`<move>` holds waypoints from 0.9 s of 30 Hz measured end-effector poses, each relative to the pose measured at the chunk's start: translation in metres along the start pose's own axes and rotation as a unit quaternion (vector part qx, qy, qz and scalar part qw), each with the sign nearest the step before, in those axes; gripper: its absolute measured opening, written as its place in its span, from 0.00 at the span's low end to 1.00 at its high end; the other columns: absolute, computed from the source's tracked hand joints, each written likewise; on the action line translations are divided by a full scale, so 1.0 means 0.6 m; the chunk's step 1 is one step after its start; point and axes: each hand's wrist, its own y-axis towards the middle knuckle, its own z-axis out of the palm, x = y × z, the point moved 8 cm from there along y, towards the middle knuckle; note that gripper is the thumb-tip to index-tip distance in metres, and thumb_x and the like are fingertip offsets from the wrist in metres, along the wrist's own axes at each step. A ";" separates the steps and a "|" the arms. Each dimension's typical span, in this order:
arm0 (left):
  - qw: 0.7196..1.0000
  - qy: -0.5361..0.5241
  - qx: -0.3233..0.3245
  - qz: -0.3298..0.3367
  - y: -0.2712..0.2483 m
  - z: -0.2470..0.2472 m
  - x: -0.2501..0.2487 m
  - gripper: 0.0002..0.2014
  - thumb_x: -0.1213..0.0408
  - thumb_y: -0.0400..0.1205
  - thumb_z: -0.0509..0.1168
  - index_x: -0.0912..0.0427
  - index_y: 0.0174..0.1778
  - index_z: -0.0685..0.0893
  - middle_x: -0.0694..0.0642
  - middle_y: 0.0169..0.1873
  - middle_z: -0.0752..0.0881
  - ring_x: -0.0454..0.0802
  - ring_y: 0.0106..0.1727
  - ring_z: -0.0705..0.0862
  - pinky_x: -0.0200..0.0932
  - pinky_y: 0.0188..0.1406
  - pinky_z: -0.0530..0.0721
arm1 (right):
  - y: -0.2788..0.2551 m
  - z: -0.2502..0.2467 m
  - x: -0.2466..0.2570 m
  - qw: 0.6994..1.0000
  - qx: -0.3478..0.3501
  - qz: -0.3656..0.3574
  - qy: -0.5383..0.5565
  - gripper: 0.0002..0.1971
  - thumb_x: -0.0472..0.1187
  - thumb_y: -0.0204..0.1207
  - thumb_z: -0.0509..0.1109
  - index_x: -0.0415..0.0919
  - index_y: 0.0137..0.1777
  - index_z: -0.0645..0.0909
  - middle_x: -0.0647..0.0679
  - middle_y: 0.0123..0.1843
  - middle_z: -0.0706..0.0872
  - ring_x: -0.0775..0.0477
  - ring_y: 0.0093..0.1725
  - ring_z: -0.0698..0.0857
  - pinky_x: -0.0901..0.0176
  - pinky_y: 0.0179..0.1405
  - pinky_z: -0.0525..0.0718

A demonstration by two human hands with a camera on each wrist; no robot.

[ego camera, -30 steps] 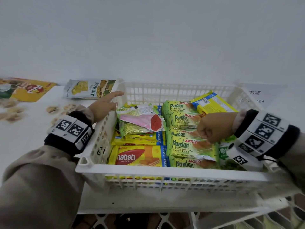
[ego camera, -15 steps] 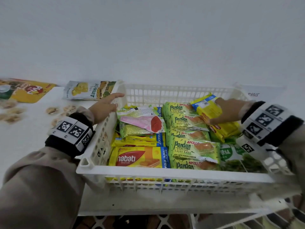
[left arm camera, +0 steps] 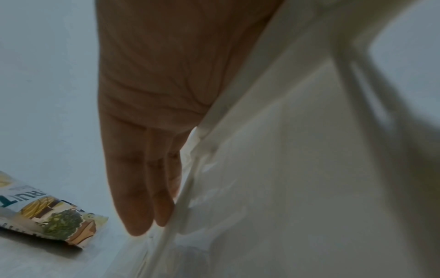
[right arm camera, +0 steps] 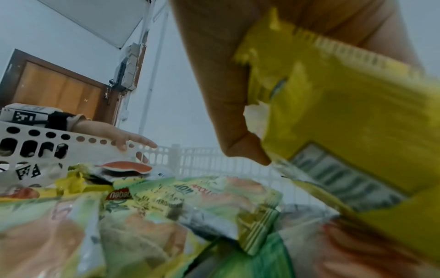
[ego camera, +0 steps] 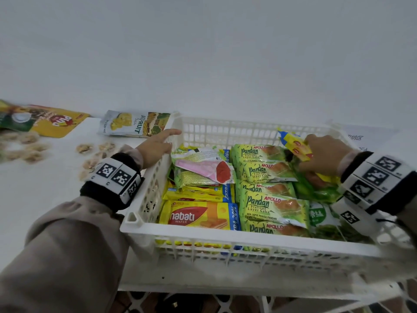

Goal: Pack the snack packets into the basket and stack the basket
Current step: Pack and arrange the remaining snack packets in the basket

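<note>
Two hands work: right hand [ego camera: 325, 154] has carried its gripped yellow packet [ego camera: 295, 144] toward basket's [ego camera: 225, 236] two o'clock corner; left hand [ego camera: 155, 147], open, steadies the rim.

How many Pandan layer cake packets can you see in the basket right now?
5, overlapping in one column down the middle of the basket: far end, second, third, fourth, and one against the near wall. More may be hidden underneath.

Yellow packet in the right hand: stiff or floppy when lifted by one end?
Probably floppy: the yellow packet bends where the right hand grips it. Likely light, since the fingers alone lift one end. Its glossy film may slip against the green packets beneath.
</note>
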 end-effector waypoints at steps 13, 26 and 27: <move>1.000 -0.021 -0.003 0.004 0.007 0.001 0.007 0.28 0.81 0.78 0.52 0.55 0.73 0.70 0.57 0.77 0.65 0.52 0.78 0.60 0.42 0.71 0.59 | -0.015 -0.150 -0.029 0.979 -0.045 -0.028 0.198 0.13 0.37 0.67 0.77 0.29 0.47 0.81 0.35 0.41 0.83 0.40 0.40 0.79 0.55 0.40 0.73; 0.999 -0.047 0.002 0.005 0.007 0.000 0.012 0.26 0.79 0.79 0.52 0.52 0.71 0.70 0.58 0.77 0.65 0.53 0.79 0.60 0.46 0.74 0.61 | -0.080 -0.016 0.298 0.836 0.283 -0.294 0.367 0.29 0.47 0.40 0.73 0.39 0.46 0.79 0.49 0.37 0.84 0.58 0.32 0.81 0.66 0.32 0.80; 0.999 -0.045 0.001 0.005 0.008 0.000 0.013 0.26 0.79 0.79 0.52 0.52 0.71 0.69 0.58 0.77 0.65 0.53 0.79 0.61 0.46 0.74 0.61 | -0.081 0.002 0.313 0.831 0.300 -0.298 0.361 0.26 0.44 0.42 0.75 0.39 0.45 0.79 0.52 0.35 0.84 0.60 0.31 0.80 0.68 0.31 0.79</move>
